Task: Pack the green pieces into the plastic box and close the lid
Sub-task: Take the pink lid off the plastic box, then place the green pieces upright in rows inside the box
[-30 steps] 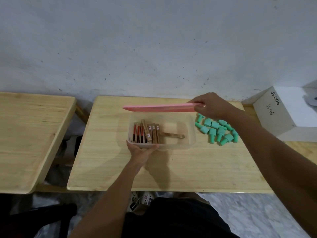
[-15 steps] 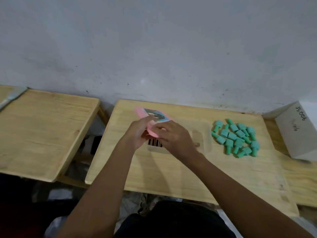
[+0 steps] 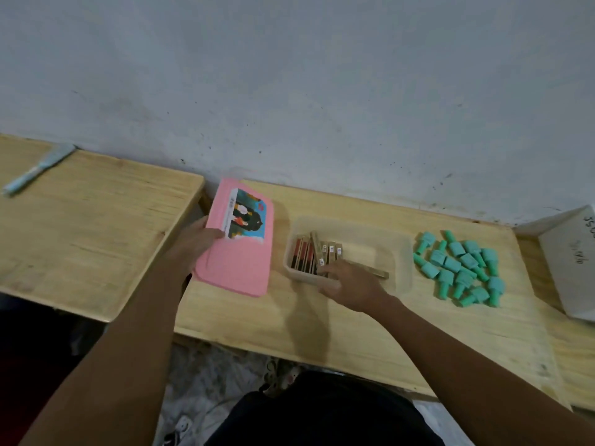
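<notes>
The clear plastic box (image 3: 403, 249) stands uncovered in the middle of the wooden table (image 3: 370, 329), with several wooden sticks (image 3: 314, 252) in its left part. My right hand (image 3: 352, 283) grips the box's front wall, fingers inside and thumb outside. The pink lid (image 3: 240, 268), with a picture sticker on it, lies flat to the left of the box and overhangs the table's left edge. My left hand (image 3: 193, 241) holds the lid's left edge, thumb on top. A pile of several green pieces (image 3: 460, 268) lies on the table right of the box.
A second wooden table (image 3: 80, 226) stands to the left across a narrow gap, with a pale flat tool (image 3: 38, 170) at its back. A white box (image 3: 570, 262) sits at the far right. The wall runs close behind both tables.
The lid went from above the box, through both hands, to lying on the table at the left. My right hand let go of it and took the box's front wall.
</notes>
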Demonstrator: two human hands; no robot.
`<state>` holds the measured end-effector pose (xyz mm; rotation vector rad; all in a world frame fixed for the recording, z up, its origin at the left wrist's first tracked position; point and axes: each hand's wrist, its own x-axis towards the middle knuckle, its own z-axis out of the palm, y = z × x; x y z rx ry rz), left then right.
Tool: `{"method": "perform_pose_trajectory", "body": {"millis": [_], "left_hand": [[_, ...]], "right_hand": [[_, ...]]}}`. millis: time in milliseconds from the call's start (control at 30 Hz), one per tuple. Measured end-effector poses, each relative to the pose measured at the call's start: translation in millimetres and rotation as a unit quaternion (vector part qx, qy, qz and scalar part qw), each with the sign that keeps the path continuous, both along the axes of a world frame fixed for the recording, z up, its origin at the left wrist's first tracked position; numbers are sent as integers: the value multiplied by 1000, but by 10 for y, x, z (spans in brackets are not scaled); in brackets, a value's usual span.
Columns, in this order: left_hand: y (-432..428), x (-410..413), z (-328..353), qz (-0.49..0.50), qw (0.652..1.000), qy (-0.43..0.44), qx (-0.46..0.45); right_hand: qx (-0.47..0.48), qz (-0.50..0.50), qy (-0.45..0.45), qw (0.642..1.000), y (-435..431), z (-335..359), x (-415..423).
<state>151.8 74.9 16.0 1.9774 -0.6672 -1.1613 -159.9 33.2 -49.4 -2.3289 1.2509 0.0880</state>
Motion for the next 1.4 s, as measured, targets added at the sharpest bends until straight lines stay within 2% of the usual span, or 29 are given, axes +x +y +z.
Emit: {"method": "perform_pose_trajectory", "body": {"millis": [167,233,300,400,533,600,667,700,733,767,867,933,1133,1200,1300,1333,1400], "left_hand": [[93,-114,-373,-38,999,-12,28],[78,-152,-545,-50,997,-47,32],[34,-166,-704,-59,993,-98,39],[-7,-171,-908,-96,974,-183,97],[-9,-303,-1036,-138,916,-345,154],[-27,-428,-1044,-131,917,-357,120],[-77,-579,-1002,-102,963,-244,53],[-102,-669,-971,-89,981,-172,18],[-120,-772,-925,-86,990,-113,-10],[-135,-863,-885,-101,990,-90,-33],[-175,-1059,-797,-140,979,-119,-83],[-206,-1083,-842,-139,976,-144,-88],[-233,-1112,-907,-122,974,-174,-81],[-233,-1174,-862,-101,967,-218,-86],[-275,-1347,-750,-103,905,-381,-157],[-315,-1454,-706,-132,884,-404,-194],[-428,-1737,-614,-236,861,-380,-242]], "right_hand": [[19,-13,-51,998,-26,-81,7],[20,-11,-49,999,-53,-103,0],[21,-7,-52,998,-69,-117,-13],[25,-3,-59,998,-91,-145,-37],[45,-3,-44,998,-117,-127,-64],[13,-48,-73,996,-122,-77,-119],[-120,-114,-97,981,-146,-110,-243],[-184,-163,-80,966,-161,-133,-319],[-222,-223,-53,948,-172,-156,-400],[-223,-284,-31,932,-174,-167,-480],[-91,-416,-39,904,-165,-185,-647],[-36,-444,-84,891,-166,-196,-709],[-6,-445,-145,884,-188,-225,-885],[-2,-447,-167,879,-166,-154,-955],[-36,-456,-182,871,-117,-96,-1114],[-40,-460,-188,867,-94,-100,-1178],[-23,-465,-213,859,-75,-157,-1308]]}}
